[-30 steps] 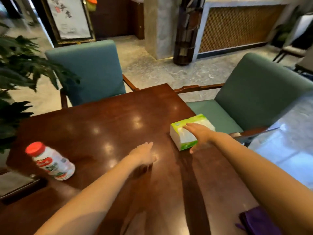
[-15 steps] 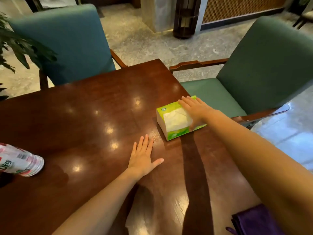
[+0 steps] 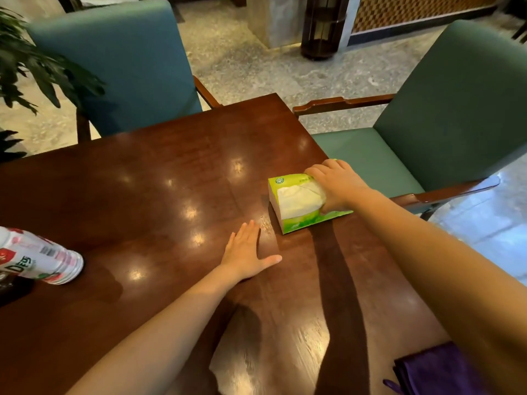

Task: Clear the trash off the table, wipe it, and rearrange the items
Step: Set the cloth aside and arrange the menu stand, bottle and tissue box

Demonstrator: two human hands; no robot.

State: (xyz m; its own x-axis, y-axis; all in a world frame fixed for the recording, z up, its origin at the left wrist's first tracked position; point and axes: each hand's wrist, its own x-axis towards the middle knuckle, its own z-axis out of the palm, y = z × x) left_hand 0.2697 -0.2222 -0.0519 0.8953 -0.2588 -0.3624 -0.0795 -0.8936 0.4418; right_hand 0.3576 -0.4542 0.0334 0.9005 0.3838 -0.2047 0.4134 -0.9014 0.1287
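A green and white tissue pack (image 3: pixel 296 202) lies near the right edge of the dark wooden table (image 3: pixel 159 178). My right hand (image 3: pixel 336 185) grips its far right end, fingers wrapped over the top. Left of the pack, my left hand (image 3: pixel 246 252) rests flat on the tabletop with fingers spread, holding nothing. A white drink bottle (image 3: pixel 40 256) with a red label lies on its side at the table's left edge. A purple cloth (image 3: pixel 436 372) sits at the near right corner, partly hidden by my right arm.
A blue chair (image 3: pixel 119 61) stands at the far side of the table and a green armchair (image 3: pixel 445 115) at the right side. Plant leaves (image 3: pixel 31 67) hang over the far left corner. A dark object (image 3: pixel 11 289) lies under the bottle.
My right hand has closed around the tissue pack's end, and the pack has turned slightly. My left hand stays flat on the table. The view has tilted down.
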